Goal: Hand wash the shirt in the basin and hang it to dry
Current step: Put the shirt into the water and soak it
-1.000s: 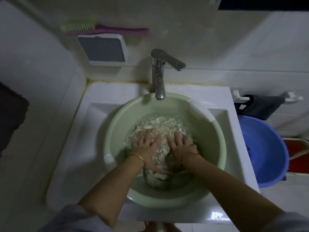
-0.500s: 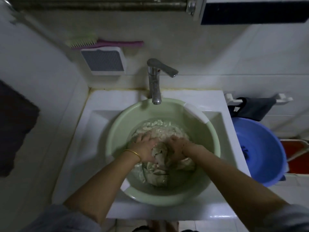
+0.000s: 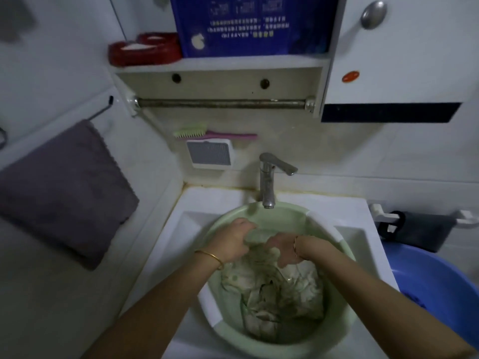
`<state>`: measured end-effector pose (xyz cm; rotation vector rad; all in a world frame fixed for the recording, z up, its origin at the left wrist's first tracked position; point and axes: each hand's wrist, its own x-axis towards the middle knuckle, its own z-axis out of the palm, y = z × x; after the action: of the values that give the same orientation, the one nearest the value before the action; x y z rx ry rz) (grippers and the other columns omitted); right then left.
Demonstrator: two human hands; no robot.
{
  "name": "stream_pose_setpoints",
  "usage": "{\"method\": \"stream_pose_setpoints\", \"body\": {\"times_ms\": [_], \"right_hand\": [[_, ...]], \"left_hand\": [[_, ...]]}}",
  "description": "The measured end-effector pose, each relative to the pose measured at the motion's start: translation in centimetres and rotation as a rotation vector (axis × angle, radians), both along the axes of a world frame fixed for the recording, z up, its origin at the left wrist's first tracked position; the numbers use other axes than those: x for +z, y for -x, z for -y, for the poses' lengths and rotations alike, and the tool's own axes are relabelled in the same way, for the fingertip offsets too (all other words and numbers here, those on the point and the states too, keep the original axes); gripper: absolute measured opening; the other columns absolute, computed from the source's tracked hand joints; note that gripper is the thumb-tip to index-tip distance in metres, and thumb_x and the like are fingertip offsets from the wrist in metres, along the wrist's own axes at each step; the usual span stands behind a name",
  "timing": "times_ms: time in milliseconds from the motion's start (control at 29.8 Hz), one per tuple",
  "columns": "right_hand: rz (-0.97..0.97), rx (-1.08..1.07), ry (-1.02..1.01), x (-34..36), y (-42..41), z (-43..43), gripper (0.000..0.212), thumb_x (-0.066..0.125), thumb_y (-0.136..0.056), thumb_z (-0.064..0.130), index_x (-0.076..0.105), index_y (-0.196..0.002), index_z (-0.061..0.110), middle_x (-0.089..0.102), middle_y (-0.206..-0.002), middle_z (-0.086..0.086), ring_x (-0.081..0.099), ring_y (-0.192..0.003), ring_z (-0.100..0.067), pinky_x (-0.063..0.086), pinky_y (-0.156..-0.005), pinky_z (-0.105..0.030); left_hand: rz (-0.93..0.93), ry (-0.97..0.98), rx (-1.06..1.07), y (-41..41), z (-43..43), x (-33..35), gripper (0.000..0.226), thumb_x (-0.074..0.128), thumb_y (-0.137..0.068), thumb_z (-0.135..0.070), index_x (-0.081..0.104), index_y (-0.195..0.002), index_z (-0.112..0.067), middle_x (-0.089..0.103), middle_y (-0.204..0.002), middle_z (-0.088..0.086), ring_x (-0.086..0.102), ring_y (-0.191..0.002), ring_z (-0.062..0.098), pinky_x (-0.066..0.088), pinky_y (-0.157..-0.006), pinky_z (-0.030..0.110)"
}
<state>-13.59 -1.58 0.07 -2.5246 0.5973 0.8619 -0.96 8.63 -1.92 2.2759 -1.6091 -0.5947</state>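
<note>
Currently gripped: shirt (image 3: 274,291), far end held by both hands; rest lies nearer, in basin (image 3: 228,332).
Left hand (image 3: 233,242): clenched on shirt.
Right hand (image 3: 283,251): clenched on shirt, just right.

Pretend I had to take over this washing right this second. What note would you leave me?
Hands: the left hand grips a bunch of the shirt towards the far side of the basin. The right hand grips the shirt too, close beside it.
Things: the shirt lies wet and crumpled in the green basin, which sits in the white sink under the tap. I see no water running.
Done: shirt wetted, scrubbing under way.
Left: finish scrubbing, rinse, wring, hang to dry.
</note>
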Motion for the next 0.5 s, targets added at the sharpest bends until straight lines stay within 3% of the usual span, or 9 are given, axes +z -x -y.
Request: {"method": "stream_pose_setpoints", "body": {"times_ms": [134,235,302,369,436,503], "right_hand": [[0.064,-0.074,-0.028,3.1,-1.4,2.1,0.051,0.057,-0.091,0.027,0.040,-0.139,0.025,0.042,-0.137,-0.005,0.056,-0.111,-0.032,0.056,-0.078,-0.042],[0.233,-0.070,0.014,7.0,-3.1,3.1,0.043,0.054,-0.093,0.025,0.048,-0.135,0.017,0.056,-0.120,-0.006,0.061,-0.100,-0.028,0.055,-0.082,-0.039],[0.390,-0.065,0.083,9.9,-4.1,3.5,0.039,0.052,-0.094,0.021,0.052,-0.132,0.012,0.060,-0.124,-0.009,0.062,-0.105,-0.027,0.049,-0.088,-0.030],[0.521,-0.093,0.126,12.4,-5.0,3.7,0.037,0.051,-0.095,0.021,0.053,-0.131,0.012,0.055,-0.133,-0.007,0.057,-0.113,-0.024,0.040,-0.094,-0.025],[0.606,-0.111,0.111,14.0,-5.7,3.7,0.036,0.051,-0.095,0.020,0.054,-0.130,0.011,0.053,-0.134,-0.007,0.056,-0.115,-0.024,0.039,-0.095,-0.026],[0.646,-0.099,0.134,14.7,-6.2,3.5,0.035,0.050,-0.096,0.020,0.054,-0.129,0.010,0.054,-0.134,-0.006,0.055,-0.116,-0.023,0.038,-0.094,-0.024]], "left_hand": [[-0.122,0.238,0.258,-1.1,1.5,5.2,0.035,0.064,-0.086,-0.016,0.061,-0.120,-0.009,0.060,-0.122,0.008,0.057,-0.109,0.024,0.041,-0.092,0.026],[-0.432,0.510,0.501,-2.4,3.0,11.0,0.008,0.056,-0.092,-0.014,0.062,-0.097,-0.013,0.064,-0.086,0.008,0.061,-0.076,0.021,0.047,-0.068,0.028],[-0.642,0.678,0.689,-3.9,4.0,15.2,0.003,0.052,-0.095,-0.017,0.054,-0.097,-0.015,0.056,-0.076,0.002,0.055,-0.058,0.012,0.047,-0.051,0.024],[-0.865,0.808,0.844,-5.8,4.8,19.1,0.017,0.052,-0.096,-0.026,0.049,-0.108,-0.013,0.056,-0.086,0.004,0.058,-0.069,0.013,0.053,-0.056,0.025],[-1.099,0.914,0.919,-7.6,5.0,22.3,0.040,0.056,-0.092,-0.036,0.047,-0.124,-0.014,0.055,-0.107,0.008,0.058,-0.095,0.021,0.056,-0.075,0.034],[-1.207,0.977,0.973,-8.7,4.9,24.8,0.057,0.059,-0.087,-0.046,0.042,-0.133,-0.017,0.051,-0.116,0.006,0.055,-0.104,0.026,0.053,-0.085,0.041]]}}
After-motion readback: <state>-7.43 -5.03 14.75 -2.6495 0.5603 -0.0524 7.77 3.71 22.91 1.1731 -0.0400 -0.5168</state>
